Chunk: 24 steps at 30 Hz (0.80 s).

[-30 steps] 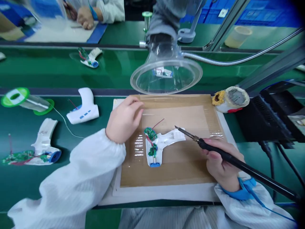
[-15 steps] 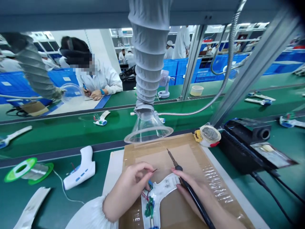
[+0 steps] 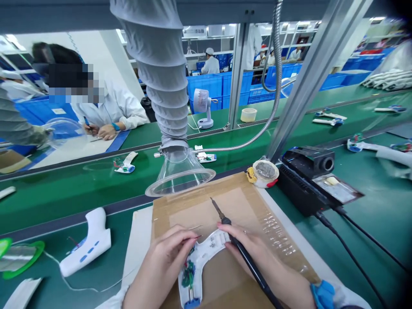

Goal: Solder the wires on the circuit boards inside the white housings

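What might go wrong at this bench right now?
The iron in the right hand has its bare tip near the left hand; if hot, a slip might burn fingers. The thin red wire might slip from the left fingertips. The white shell, close by, could get scorched.

Includes green bench (image 3: 370, 223), carrying white sheet (image 3: 131, 240) beneath cardboard (image 3: 180, 210); left: solder spool (image 3: 21, 259), white housing (image 3: 92, 244), probably a shell (image 3: 24, 294); right: black unit (image 3: 296, 189).

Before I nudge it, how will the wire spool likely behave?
The wire spool would probably roll, lying on its round green rims. Its loose strand looks thin and limp, so it may trail or kink.
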{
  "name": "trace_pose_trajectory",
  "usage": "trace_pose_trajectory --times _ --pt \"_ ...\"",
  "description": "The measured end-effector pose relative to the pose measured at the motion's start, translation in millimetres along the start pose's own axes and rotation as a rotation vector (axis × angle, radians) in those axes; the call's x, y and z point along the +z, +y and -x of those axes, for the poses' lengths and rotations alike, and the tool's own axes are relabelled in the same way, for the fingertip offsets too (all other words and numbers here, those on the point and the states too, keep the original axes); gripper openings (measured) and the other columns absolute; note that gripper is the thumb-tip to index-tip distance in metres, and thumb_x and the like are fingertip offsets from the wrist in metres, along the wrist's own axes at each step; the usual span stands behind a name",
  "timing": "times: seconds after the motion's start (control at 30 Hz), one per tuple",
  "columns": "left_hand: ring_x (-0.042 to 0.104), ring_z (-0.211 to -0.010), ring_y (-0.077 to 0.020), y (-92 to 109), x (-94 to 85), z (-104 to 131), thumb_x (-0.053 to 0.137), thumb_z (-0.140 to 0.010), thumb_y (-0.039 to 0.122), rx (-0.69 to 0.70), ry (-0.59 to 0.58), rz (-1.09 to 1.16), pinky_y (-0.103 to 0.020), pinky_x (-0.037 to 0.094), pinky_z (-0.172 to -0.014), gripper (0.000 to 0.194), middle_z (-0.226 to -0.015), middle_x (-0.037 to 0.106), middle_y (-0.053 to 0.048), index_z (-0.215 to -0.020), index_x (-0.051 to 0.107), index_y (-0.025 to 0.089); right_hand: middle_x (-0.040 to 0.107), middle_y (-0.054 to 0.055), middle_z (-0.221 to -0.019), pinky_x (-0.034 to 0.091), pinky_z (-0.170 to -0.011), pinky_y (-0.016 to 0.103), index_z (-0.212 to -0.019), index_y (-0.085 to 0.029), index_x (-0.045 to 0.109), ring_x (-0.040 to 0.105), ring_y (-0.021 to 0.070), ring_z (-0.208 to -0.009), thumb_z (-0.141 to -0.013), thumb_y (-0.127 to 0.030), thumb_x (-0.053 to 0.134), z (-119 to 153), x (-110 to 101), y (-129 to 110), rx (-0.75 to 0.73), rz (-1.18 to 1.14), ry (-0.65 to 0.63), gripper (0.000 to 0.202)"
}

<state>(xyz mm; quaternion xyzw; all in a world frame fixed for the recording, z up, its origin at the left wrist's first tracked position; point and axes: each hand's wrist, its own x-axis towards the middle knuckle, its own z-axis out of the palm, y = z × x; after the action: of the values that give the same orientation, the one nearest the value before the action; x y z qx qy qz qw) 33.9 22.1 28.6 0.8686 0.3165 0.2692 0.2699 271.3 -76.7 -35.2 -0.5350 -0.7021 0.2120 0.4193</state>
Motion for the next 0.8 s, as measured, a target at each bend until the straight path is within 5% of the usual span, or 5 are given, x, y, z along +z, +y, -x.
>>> trace_pose_trajectory --times 0.13,0.23,0.5,0.63,0.8 --pt "0.075 -0.074 -0.0153 1.2 14.7 8.8 0.036 -0.111 0.016 0.247 0.124 -0.408 -0.026 0.061 -0.066 0.033 -0.094 0.075 -0.004 -0.107 0.069 0.019 0.072 0.004 -0.143 0.064 -0.103 0.031 -0.153 -0.036 0.045 0.074 0.0199 -0.124 -0.106 -0.014 0.051 -0.4 1.0 0.6 -0.013 0.01 0.008 0.053" --pt "0.072 -0.076 -0.0193 -1.9 28.2 16.5 0.038 -0.109 0.011 0.329 0.17 -0.524 -0.033 0.059 -0.067 0.03 -0.095 0.075 -0.007 -0.106 0.067 0.015 0.069 0.004 -0.147 0.064 -0.105 0.034 -0.153 -0.035 0.045 0.073 0.0208 -0.125 -0.105 -0.013 0.053 2.3 3.0 5.5 -0.004 0.03 -0.002 0.054" --pt "0.06 -0.124 -0.0272 -1.4 44.1 26.1 0.061 -0.099 0.014 -0.049 0.141 -0.091 -0.047 0.051 -0.106 0.017 -0.129 0.062 -0.011 -0.089 0.073 0.021 0.077 0.005 -0.135 0.065 -0.099 0.028 -0.144 -0.029 0.056 0.078 0.0191 -0.116 -0.101 -0.015 0.063 5.5 2.1 10.4 -0.057 0.18 0.059 0.046" --pt "0.06 -0.13 -0.0255 -2.5 49.5 25.4 0.059 -0.101 0.016 -0.116 0.084 0.038 -0.043 0.049 -0.111 0.015 -0.134 0.058 -0.013 -0.093 0.072 0.019 0.084 0.001 -0.114 0.064 -0.096 0.027 -0.136 -0.029 0.064 0.081 0.017 -0.103 -0.101 -0.019 0.067 7.8 -7.1 0.2 -0.025 0.212 0.246 0.037" --pt "0.062 -0.128 -0.0238 -1.9 51.0 23.0 0.056 -0.102 0.016 -0.119 0.082 0.07 -0.039 0.051 -0.109 0.016 -0.134 0.057 -0.014 -0.092 0.069 0.017 0.072 -0.003 -0.066 0.056 -0.057 0.029 -0.11 -0.025 0.077 0.066 0.0144 -0.053 -0.104 -0.042 0.062 16.4 -18.5 -2.4 -0.068 0.024 0.482 0.023"
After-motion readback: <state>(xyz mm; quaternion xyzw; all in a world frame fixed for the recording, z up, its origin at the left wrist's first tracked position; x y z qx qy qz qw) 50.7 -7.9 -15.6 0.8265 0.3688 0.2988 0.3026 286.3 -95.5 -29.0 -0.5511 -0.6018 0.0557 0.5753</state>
